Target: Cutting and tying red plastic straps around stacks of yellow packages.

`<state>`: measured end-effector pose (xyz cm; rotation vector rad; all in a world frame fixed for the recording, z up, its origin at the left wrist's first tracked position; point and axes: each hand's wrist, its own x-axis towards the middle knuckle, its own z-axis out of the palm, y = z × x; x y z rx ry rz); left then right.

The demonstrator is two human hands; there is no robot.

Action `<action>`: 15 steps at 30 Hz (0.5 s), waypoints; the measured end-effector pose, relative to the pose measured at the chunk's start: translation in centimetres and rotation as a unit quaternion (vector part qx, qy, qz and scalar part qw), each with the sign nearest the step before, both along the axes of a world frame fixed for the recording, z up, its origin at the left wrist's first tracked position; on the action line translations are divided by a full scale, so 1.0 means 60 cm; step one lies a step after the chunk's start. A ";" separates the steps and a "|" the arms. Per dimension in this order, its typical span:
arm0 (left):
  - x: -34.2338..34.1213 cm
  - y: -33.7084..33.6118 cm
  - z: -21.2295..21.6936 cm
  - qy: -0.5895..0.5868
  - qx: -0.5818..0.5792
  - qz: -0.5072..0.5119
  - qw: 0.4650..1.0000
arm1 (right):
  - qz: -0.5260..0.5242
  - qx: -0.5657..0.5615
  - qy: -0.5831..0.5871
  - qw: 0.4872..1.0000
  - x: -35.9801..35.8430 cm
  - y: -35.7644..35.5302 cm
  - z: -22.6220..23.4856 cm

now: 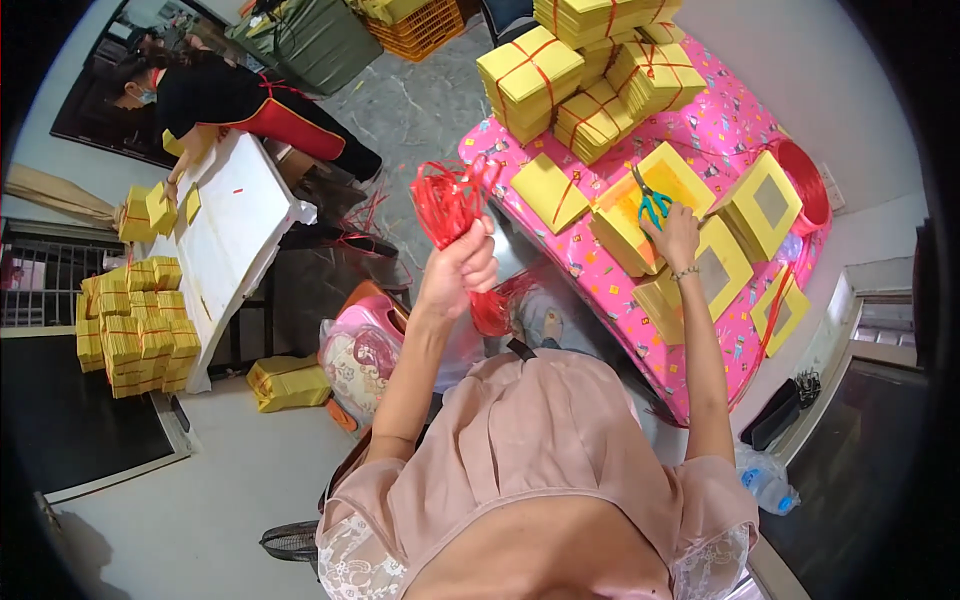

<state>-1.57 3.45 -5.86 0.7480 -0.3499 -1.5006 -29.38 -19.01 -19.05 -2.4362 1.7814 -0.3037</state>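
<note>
The left hand (462, 268) is clenched around a bunch of red ribbon (442, 205), held up in the air to the left of the pink cloth (592, 285), with loops fanning out above the fist and a tail hanging below it. The right hand (677, 238) is at the teal handles of the scissors (655, 207), which lie on top of a yellow block (612, 240); whether its fingers are clamped on the handles or only resting against them, I cannot tell. The blades point away from the person. The likeliest trouble is a tangle: the loops stand loose, so if the fist slackens or one strand is tugged, the bunch could knot or slide out. The hanging tail could also snag on the cloth's edge or on clothing. If the scissors are picked up with a poor hold, they could slip, and the points could scratch the top sheet or nick a finger. A sideways push from the right wrist could shift the block or the neighbouring stack (722, 262), since both look loose, with no ribbon visible round them. Behind, the tied bundles (530, 85) are piled high and unevenly, so a knock to the table could topple some.
</note>
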 end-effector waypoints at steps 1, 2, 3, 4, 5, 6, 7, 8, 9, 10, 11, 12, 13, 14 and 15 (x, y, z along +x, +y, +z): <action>-0.003 -0.003 0.000 -0.002 0.001 0.001 1.000 | 0.005 0.014 0.016 1.000 -0.002 -0.007 -0.003; -0.005 -0.006 0.000 0.013 -0.001 -0.010 1.000 | 0.010 0.020 0.014 1.000 -0.003 -0.015 -0.006; -0.006 -0.009 0.000 0.027 -0.004 -0.022 0.999 | 0.012 0.021 0.012 1.000 -0.004 -0.021 -0.006; -0.007 -0.011 0.001 0.032 -0.004 -0.028 0.999 | 0.011 0.041 0.024 0.999 -0.005 -0.027 -0.007; -0.008 -0.014 0.003 0.030 -0.004 -0.026 0.999 | 0.010 0.061 0.037 0.997 -0.006 -0.033 -0.007; -0.009 -0.017 0.005 0.027 -0.009 -0.038 0.999 | 0.012 0.061 0.036 0.997 -0.007 -0.039 -0.008; -0.010 -0.021 0.007 0.023 -0.016 -0.050 0.998 | 0.017 0.069 0.025 0.997 -0.009 -0.044 -0.008; -0.011 -0.024 0.009 -0.016 -0.015 -0.062 0.998 | 0.023 0.078 0.014 0.997 -0.010 -0.049 -0.008; -0.013 -0.027 0.010 -0.017 -0.014 -0.058 0.998 | 0.027 0.078 0.014 0.997 -0.008 -0.053 -0.003; -0.015 -0.030 0.012 -0.037 -0.013 -0.059 0.997 | 0.030 0.104 0.007 0.994 -0.008 -0.059 0.003; -0.018 -0.033 0.014 -0.058 -0.011 -0.060 0.996 | 0.033 0.131 0.000 0.991 -0.008 -0.064 0.009; -0.019 -0.036 0.018 -0.066 0.001 -0.052 0.996 | 0.038 0.117 -0.026 0.992 -0.007 -0.064 0.014; -0.020 -0.039 0.018 -0.067 0.001 -0.048 0.997 | 0.043 0.117 -0.026 0.992 -0.012 -0.065 0.017; -0.020 -0.041 0.018 -0.076 0.009 -0.046 0.996 | 0.045 0.185 -0.103 0.976 -0.022 -0.068 0.018; -0.019 -0.046 0.018 -0.086 0.016 -0.044 0.995 | 0.046 0.250 -0.178 0.951 -0.033 -0.072 0.018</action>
